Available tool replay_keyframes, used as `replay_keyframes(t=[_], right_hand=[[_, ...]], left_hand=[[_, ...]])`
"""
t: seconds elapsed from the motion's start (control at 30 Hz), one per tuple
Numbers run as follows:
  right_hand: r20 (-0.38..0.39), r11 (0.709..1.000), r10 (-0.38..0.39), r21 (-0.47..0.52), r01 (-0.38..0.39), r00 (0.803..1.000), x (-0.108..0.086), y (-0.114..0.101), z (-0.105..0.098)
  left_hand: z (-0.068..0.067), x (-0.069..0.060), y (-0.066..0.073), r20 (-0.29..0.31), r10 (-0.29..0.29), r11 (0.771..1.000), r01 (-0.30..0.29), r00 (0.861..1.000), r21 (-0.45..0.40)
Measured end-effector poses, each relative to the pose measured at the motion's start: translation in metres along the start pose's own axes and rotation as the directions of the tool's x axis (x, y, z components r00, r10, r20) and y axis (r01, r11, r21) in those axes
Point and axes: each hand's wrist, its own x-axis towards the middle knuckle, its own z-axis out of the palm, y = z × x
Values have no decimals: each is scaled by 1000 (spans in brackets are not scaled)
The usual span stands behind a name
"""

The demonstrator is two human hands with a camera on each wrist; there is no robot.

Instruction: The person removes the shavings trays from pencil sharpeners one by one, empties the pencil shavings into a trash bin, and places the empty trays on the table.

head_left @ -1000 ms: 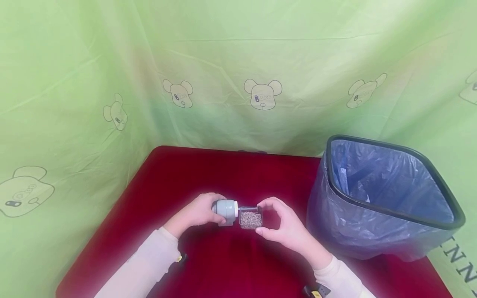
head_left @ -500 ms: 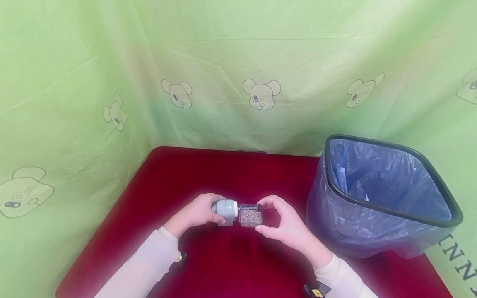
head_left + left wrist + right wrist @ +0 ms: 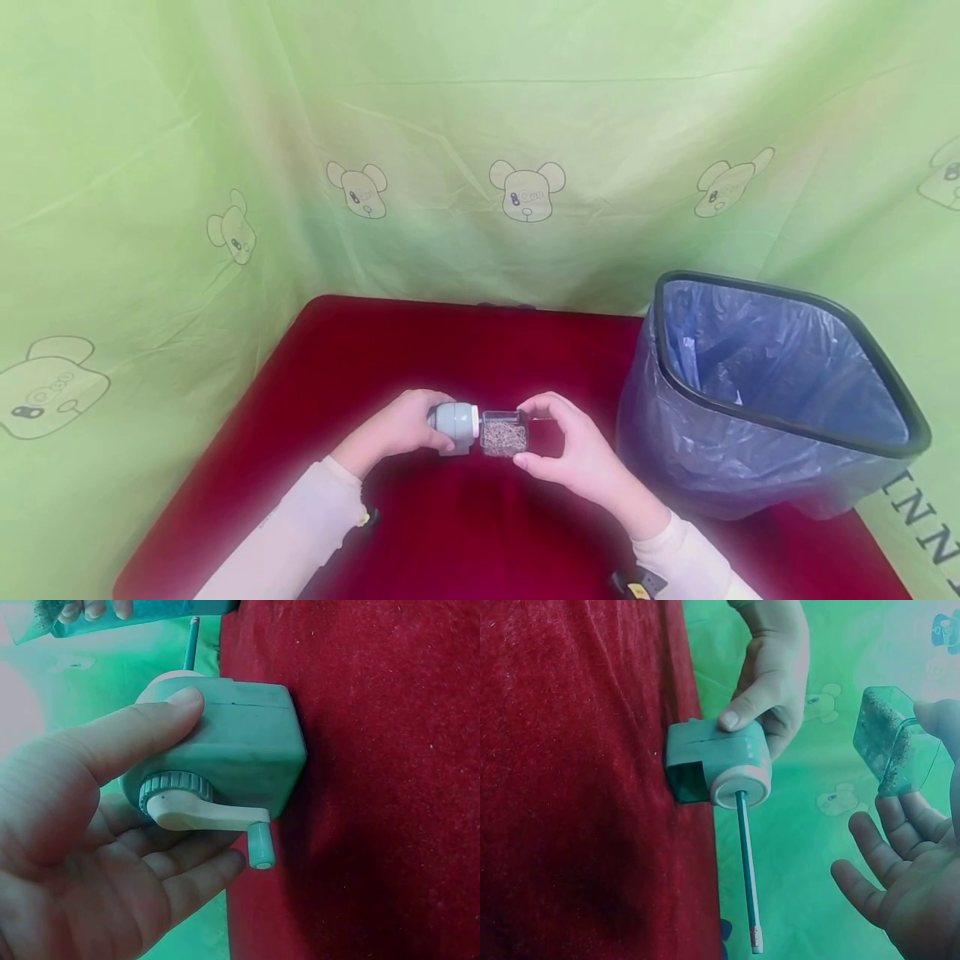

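In the head view my left hand [image 3: 405, 421] grips a hand-crank pencil sharpener [image 3: 456, 427], grey-green with a white front ring. Its crank [image 3: 206, 814] shows in the left wrist view, with my thumb [image 3: 161, 724] across the top of the body. A pencil [image 3: 748, 870] is stuck in the front hole, its eraser end outward. The drawer slot [image 3: 690, 780] in the body stands open. Between thumb and fingers my right hand [image 3: 573, 454] pinches the clear shavings drawer [image 3: 505, 437], which holds pencil shavings. The drawer is out of the sharpener.
At the right stands a bin [image 3: 787, 433] with a black rim and a bluish plastic liner, close to my right forearm. A red cloth [image 3: 450, 350] covers the table. Green curtains [image 3: 450, 100] with bear-head prints hang behind and at both sides.
The shavings drawer has risen very slightly in my right hand. My left hand and the sharpener have hardly moved.
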Motion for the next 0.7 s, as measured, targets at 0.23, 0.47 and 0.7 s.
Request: replay_keyframes(t=[0.23,0.47,0.7], right_hand=[[-8,1000,-13,0,13,1000,0,-4,-1],[-10,999,-26,20,27,1000,0,-7,-2],[-37,1000,-19,-16,18,999,-1,-13,-10]], left_hand=[[0,0,2,-2,6,1000,-6,1000,5],[-2,-1,4,-6,-6,1000,6,1000,-5],[-2,-2,5,2,-12,1000,12,1000,-19]])
